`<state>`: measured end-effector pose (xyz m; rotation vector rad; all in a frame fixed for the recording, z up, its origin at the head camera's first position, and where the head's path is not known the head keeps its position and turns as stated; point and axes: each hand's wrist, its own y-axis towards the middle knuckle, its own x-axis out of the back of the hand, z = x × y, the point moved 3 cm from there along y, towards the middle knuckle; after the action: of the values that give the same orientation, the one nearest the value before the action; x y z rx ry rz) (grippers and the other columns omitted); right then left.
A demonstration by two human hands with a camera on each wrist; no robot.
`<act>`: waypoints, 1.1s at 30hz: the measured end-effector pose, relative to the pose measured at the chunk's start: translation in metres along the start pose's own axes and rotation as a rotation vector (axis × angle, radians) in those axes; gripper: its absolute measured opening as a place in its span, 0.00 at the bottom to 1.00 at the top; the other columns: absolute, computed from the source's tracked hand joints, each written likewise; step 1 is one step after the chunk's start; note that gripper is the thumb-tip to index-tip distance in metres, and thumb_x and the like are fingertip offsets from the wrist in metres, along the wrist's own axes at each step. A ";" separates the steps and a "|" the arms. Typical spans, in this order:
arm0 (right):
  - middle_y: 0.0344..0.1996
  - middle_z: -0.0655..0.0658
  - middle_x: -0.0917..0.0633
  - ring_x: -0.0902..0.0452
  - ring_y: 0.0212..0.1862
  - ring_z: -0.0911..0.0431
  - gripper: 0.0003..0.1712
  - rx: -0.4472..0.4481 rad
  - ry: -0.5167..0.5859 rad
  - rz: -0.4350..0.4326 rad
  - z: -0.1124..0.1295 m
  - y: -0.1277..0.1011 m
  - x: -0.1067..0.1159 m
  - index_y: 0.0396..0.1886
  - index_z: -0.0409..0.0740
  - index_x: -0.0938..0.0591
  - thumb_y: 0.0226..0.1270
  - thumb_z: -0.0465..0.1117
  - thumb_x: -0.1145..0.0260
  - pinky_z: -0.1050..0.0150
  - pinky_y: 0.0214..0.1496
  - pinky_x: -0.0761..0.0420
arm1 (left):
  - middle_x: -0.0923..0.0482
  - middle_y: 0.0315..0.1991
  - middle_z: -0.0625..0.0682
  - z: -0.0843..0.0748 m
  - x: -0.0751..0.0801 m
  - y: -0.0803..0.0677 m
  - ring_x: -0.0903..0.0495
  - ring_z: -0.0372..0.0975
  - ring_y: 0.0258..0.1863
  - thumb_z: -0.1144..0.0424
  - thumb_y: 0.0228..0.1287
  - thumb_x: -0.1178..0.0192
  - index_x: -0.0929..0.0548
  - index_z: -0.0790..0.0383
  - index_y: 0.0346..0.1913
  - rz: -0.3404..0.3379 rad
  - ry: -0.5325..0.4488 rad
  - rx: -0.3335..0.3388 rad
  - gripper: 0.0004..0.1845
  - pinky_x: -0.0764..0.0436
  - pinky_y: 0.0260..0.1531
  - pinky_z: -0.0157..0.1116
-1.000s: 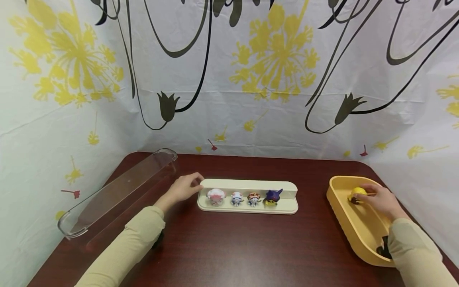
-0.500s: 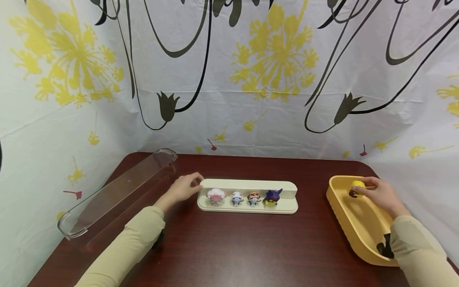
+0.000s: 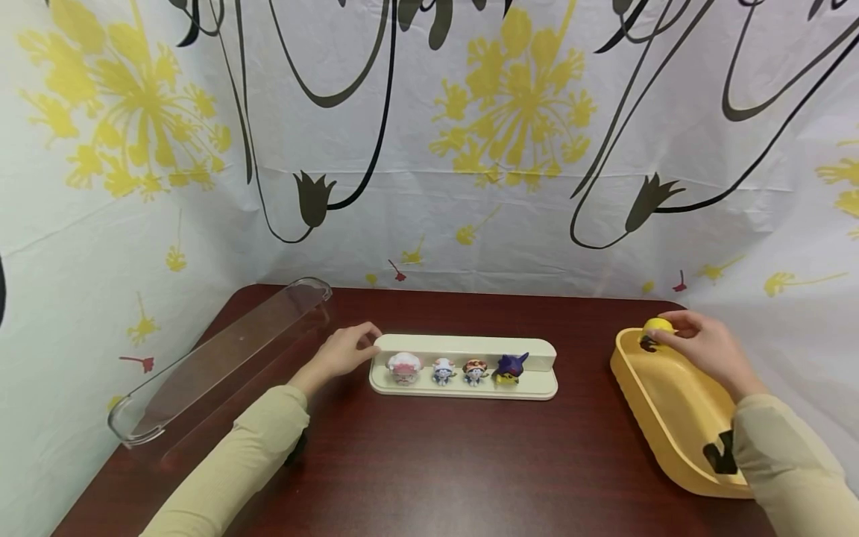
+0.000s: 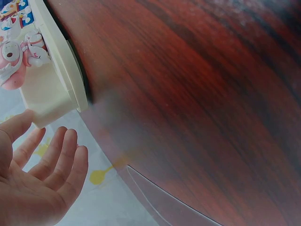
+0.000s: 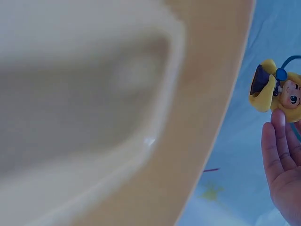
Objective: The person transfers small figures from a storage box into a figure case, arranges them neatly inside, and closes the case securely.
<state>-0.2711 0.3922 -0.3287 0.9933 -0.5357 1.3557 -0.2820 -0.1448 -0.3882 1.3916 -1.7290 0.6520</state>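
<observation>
My right hand (image 3: 701,349) pinches a small yellow figurine (image 3: 655,331) just above the far end of the yellow tub (image 3: 661,418); in the right wrist view the yellow figurine (image 5: 277,91) sits at my fingertips (image 5: 278,123). My left hand (image 3: 342,350) rests with straight fingers against the left end of the cream display stand (image 3: 537,391). On the stand are a pink-white figurine (image 3: 405,368), a white one (image 3: 443,371), a brown-capped one (image 3: 475,371) and a purple one (image 3: 510,368). The left wrist view shows my open palm (image 4: 37,188) beside the stand's end (image 4: 54,89).
A clear plastic cover (image 3: 221,358) lies along the table's left side. The dark red table (image 3: 436,455) is walled by a flowered white curtain (image 3: 429,149). A black wrist strap (image 3: 718,455) shows over the tub.
My right hand has lifted the yellow figurine out of the tub, up and toward its far rim. The left hand and the stand have not moved.
</observation>
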 end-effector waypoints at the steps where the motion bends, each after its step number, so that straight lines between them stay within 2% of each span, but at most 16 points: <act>1: 0.34 0.36 0.20 0.32 0.29 0.75 0.26 0.002 -0.007 0.003 0.004 0.000 0.001 0.48 0.37 0.26 0.56 0.51 0.36 0.69 0.29 0.32 | 0.23 0.33 0.49 0.000 0.000 0.000 0.25 0.41 0.35 0.59 0.58 0.42 0.24 0.54 0.43 0.001 0.000 -0.003 0.10 0.28 0.30 0.40; 10: 0.32 0.40 0.19 0.31 0.29 0.72 0.23 0.042 -0.030 -0.016 0.040 0.005 0.000 0.45 0.42 0.23 0.54 0.52 0.35 0.68 0.31 0.33 | 0.23 0.33 0.48 0.001 -0.001 0.000 0.25 0.41 0.35 0.59 0.58 0.42 0.24 0.54 0.43 0.000 -0.004 0.003 0.10 0.28 0.31 0.40; 15: 0.31 0.42 0.19 0.29 0.30 0.68 0.25 0.059 -0.040 -0.019 0.055 0.008 -0.004 0.45 0.41 0.23 0.53 0.53 0.35 0.67 0.29 0.31 | 0.23 0.33 0.48 0.001 0.000 0.000 0.25 0.41 0.35 0.59 0.58 0.42 0.24 0.53 0.43 0.000 -0.004 0.002 0.10 0.28 0.30 0.40; 22: 0.30 0.42 0.19 0.27 0.30 0.62 0.24 0.099 -0.027 -0.010 0.075 0.011 -0.011 0.43 0.39 0.22 0.52 0.52 0.33 0.64 0.27 0.29 | 0.23 0.33 0.49 0.001 0.000 0.000 0.25 0.41 0.35 0.59 0.58 0.42 0.24 0.54 0.43 0.003 -0.004 0.004 0.10 0.28 0.30 0.40; 29: 0.27 0.45 0.20 0.26 0.30 0.54 0.26 0.102 -0.029 0.007 0.089 0.011 -0.021 0.43 0.39 0.23 0.51 0.54 0.34 0.64 0.25 0.29 | 0.23 0.34 0.49 -0.001 0.001 -0.001 0.24 0.41 0.36 0.59 0.57 0.41 0.24 0.55 0.43 0.006 -0.004 0.000 0.11 0.28 0.30 0.40; 33: 0.26 0.45 0.20 0.26 0.30 0.54 0.26 0.112 -0.026 0.008 0.096 0.011 -0.027 0.42 0.40 0.22 0.51 0.54 0.33 0.64 0.24 0.29 | 0.23 0.33 0.49 -0.001 0.001 -0.002 0.24 0.41 0.35 0.59 0.57 0.41 0.24 0.54 0.43 0.005 -0.006 -0.001 0.10 0.28 0.29 0.39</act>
<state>-0.2653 0.2964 -0.2986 1.1020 -0.4883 1.3938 -0.2802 -0.1447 -0.3870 1.3901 -1.7378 0.6501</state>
